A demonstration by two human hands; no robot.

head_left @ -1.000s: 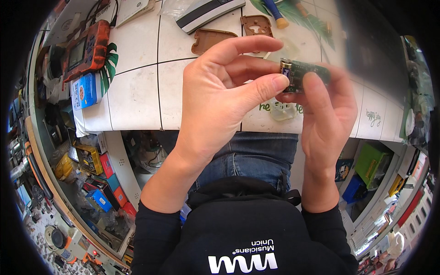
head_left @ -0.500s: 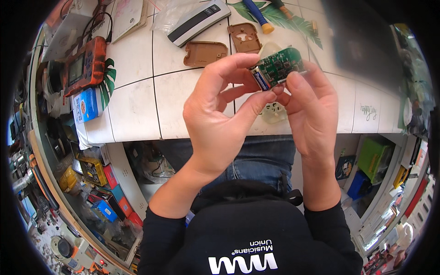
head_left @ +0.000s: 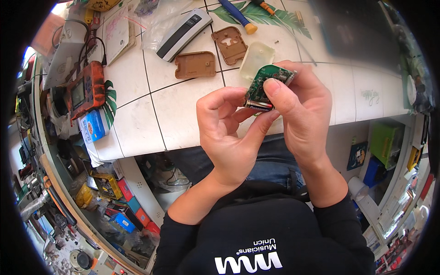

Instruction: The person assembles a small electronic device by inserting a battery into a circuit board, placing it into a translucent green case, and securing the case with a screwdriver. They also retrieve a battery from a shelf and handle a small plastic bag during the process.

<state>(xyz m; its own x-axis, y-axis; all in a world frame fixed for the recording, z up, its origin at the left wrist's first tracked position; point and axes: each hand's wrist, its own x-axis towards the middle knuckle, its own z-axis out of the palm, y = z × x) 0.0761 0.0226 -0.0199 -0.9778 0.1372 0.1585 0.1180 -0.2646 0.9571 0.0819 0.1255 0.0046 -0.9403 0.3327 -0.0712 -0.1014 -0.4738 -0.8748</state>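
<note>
A small green circuit board is pinched between both hands above the front edge of a white tiled table. My right hand grips its right side, with the thumb pressed on the board's face. My left hand holds the lower left end, palm up with fingers curled. A pale translucent cover lies on the table just behind the board.
Two brown plastic shell halves and a grey-and-white remote lie further back. An orange multimeter and a blue box sit at the left edge. Screwdrivers rest at the back. Cluttered shelves fill the floor to the left.
The hands dropped lower in the view and the left hand turned palm up, uncovering the board, which now shows its green face.
</note>
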